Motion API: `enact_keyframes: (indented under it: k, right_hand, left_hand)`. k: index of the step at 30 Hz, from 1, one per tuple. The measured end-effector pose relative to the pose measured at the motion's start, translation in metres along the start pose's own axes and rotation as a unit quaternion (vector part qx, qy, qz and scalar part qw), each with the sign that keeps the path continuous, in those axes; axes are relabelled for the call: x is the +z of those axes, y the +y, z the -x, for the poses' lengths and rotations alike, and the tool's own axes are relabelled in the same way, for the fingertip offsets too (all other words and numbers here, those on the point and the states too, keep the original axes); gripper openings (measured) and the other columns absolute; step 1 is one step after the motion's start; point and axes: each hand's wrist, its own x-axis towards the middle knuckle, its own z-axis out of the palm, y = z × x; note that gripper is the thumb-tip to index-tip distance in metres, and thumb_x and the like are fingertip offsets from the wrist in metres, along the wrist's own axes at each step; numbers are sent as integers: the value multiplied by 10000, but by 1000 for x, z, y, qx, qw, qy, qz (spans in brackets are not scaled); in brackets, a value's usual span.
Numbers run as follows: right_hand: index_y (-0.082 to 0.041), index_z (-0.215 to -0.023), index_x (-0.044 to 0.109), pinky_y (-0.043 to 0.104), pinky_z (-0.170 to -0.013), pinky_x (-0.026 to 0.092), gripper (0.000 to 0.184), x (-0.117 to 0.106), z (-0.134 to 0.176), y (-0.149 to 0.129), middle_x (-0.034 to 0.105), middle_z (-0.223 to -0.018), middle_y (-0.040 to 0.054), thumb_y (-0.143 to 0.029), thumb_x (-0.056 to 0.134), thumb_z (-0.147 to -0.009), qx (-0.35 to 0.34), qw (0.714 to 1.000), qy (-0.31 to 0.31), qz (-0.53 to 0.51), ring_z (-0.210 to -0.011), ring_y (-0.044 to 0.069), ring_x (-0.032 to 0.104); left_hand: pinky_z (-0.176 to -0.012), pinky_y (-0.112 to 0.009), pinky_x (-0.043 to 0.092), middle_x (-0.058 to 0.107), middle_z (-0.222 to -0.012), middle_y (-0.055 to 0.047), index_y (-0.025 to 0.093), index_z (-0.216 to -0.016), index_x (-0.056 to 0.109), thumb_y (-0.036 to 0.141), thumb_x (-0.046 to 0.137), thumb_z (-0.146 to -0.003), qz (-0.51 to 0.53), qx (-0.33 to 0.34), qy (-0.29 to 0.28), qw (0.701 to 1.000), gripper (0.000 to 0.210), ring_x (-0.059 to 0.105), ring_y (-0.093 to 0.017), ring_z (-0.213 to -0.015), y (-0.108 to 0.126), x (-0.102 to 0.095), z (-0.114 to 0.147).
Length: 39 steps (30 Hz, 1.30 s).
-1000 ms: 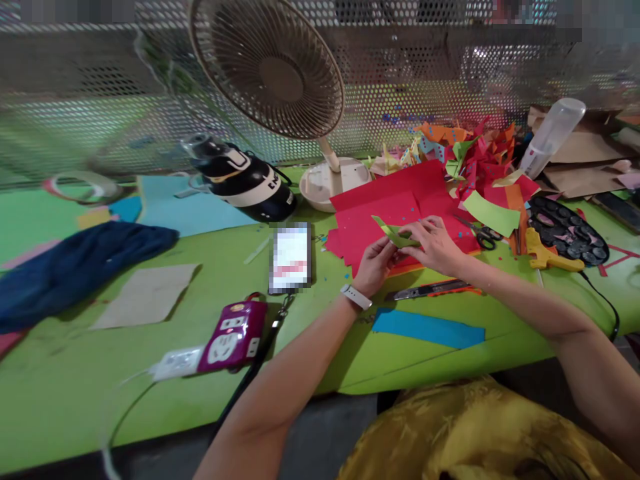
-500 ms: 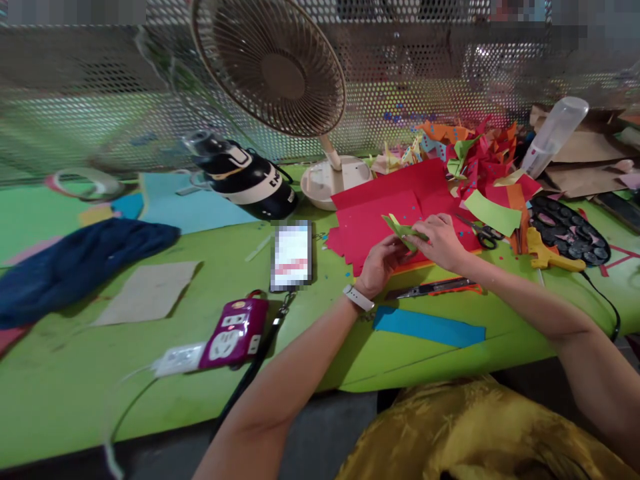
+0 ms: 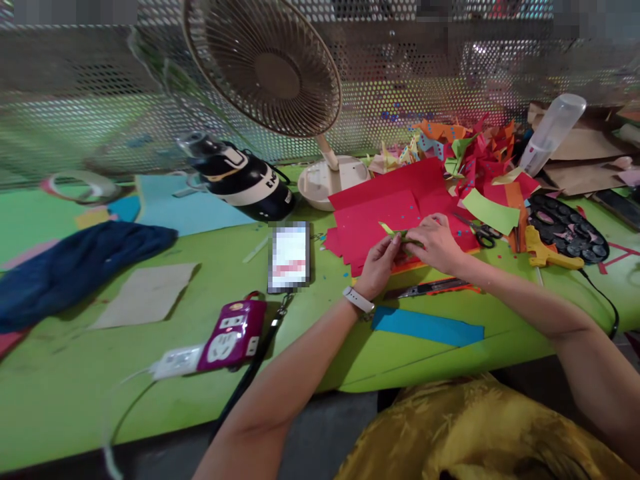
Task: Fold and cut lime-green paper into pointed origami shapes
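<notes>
Between my two hands is a small folded piece of green paper (image 3: 387,228), its light tip sticking out at the left and the rest mostly covered by fingers. My left hand (image 3: 379,261), with a white band at the wrist, pinches its near side. From the right, my right hand (image 3: 434,241) grips the same paper with bent fingers. Both hands are over red paper sheets (image 3: 373,213) lying in a stack. Just below them lie an orange and black utility knife (image 3: 433,288) and a blue paper strip (image 3: 429,327).
A fan (image 3: 333,180) and a black bottle (image 3: 257,183) stand behind. A phone (image 3: 289,257) and a purple power bank (image 3: 234,333) with a cable lie left. Rightward are scissors (image 3: 483,235), a yellow glue gun (image 3: 553,252), a black palette (image 3: 570,230) and piled paper scraps (image 3: 480,157).
My fingers have closed further over the green paper, and less of it shows. The hands stay at nearly the same spot; the view has shifted slightly.
</notes>
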Motion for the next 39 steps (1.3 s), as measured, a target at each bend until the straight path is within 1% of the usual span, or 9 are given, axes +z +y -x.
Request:
enact_keyframes:
  k: [5,8,15,21,24,29,34,36,39]
  right_hand:
    - [-200,-845,679,429,-949,256,195,0,0,0,708,-837,53,-282,541,-957,13,1000,-5,3,-906,229,547]
    - [-207,-825,675,423,-955,248,176,-1,0,0,716,-826,36,-249,551,-942,0,1000,-5,0,-895,223,553]
    - [-208,-828,679,421,-944,254,181,1,0,-1,723,-839,45,-271,556,-944,5,1000,-1,6,-903,229,557]
    - [-203,-824,668,409,-947,239,200,1,1,-3,712,-812,41,-281,540,-955,6,1000,0,4,-884,219,552]
    - [-199,-827,671,411,-950,233,199,0,1,-3,712,-811,42,-276,537,-953,5,1000,2,4,-888,219,551]
    - [-198,-826,668,409,-943,234,205,1,2,-3,706,-794,40,-272,527,-955,2,1000,6,4,-864,216,545]
    - [-202,-848,676,417,-949,239,216,3,2,-2,717,-817,43,-286,513,-963,-9,1000,12,3,-877,224,548]
    - [-203,-855,680,426,-962,244,210,3,2,-2,722,-826,46,-288,520,-960,-3,1000,9,2,-891,228,558]
    - [-211,-881,690,454,-1000,240,182,1,1,-3,730,-851,47,-298,547,-951,11,1000,4,-1,-922,236,577]
  left_hand:
    - [-740,-234,549,724,-832,8,201,-888,736,546,823,-676,-14,15,-8,1000,414,665,-113,-740,-2,-1,-1]
    - [-747,-230,554,724,-835,5,200,-878,744,547,829,-669,-23,21,-13,999,414,667,-116,-752,-4,-2,-2]
    - [-646,-203,540,688,-742,15,195,-850,742,565,814,-682,-31,42,-19,998,413,629,-98,-668,-5,-3,-3]
    - [-651,-214,542,676,-730,17,199,-795,737,554,806,-699,-37,54,-26,997,374,637,-104,-681,-4,-3,-2]
    - [-658,-224,544,674,-725,14,196,-778,731,550,801,-706,-37,54,-23,998,368,638,-110,-681,-3,-3,-2]
    - [-674,-241,541,685,-750,9,195,-809,738,555,803,-701,-41,40,-20,998,382,644,-118,-692,-4,-4,-2]
    - [-674,-237,544,679,-725,17,193,-764,727,544,809,-700,-34,41,-16,998,366,644,-112,-679,-4,-5,-2]
    - [-655,-231,542,682,-721,14,193,-757,727,542,810,-699,-32,44,-17,998,364,644,-113,-679,-4,-4,-2]
    - [-693,-244,558,693,-733,13,191,-744,727,538,818,-690,-25,50,-16,998,363,653,-114,-692,-1,-2,-1]
